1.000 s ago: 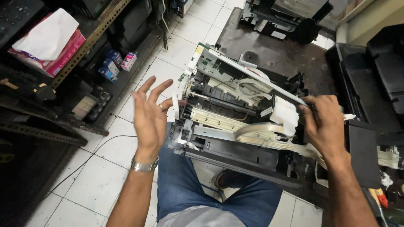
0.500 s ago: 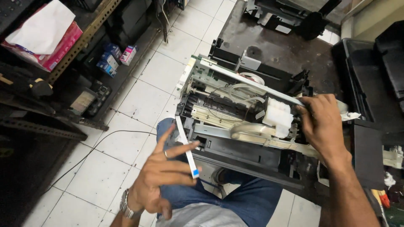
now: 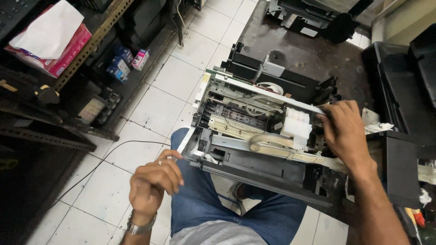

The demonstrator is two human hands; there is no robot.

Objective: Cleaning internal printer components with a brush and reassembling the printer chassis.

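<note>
Crosswise, opened printer point(image 3: 259, 131), lengthwise left-to-right.

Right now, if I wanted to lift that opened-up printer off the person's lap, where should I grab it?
Probably by the two short ends of the opened printer, low on its dark base frame, coming in from both sides. It lies tilted, its top full of loose tubes and a white cartridge block, so gripping from above looks unwise. The right hand already steadies the far end.

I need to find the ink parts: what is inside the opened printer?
Inside the opened printer: a white cartridge block, a flat ribbon cable, thin tubes. Lower parts are hidden.
</note>
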